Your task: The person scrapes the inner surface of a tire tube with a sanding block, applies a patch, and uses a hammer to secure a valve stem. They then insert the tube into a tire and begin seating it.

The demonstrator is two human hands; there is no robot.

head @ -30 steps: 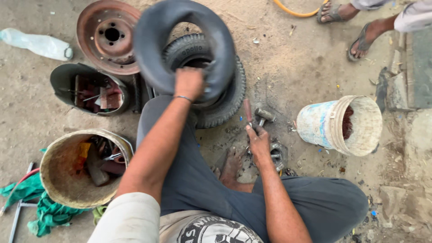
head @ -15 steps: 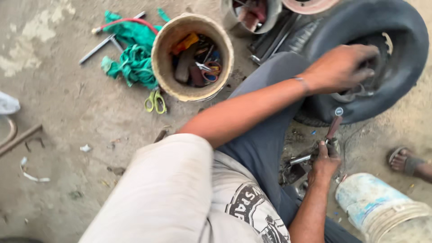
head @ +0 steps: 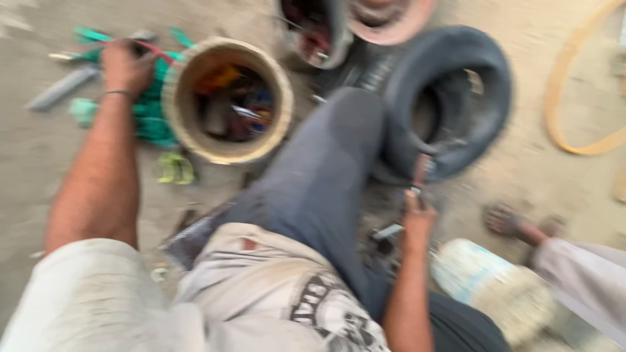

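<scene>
Bare, dusty concrete floor (head: 535, 169)

Black tyre (head: 450, 104), tan bucket (head: 225, 98) – green cloth (head: 147, 120), rust-red rim (head: 385, 16), yellow hose (head: 574, 104), white pail (head: 489, 283)

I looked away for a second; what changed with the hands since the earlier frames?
The left hand left the black tyre and swung out to the green cloth and tools beside the round basket. The right hand stayed low, still holding a small tool.
</scene>
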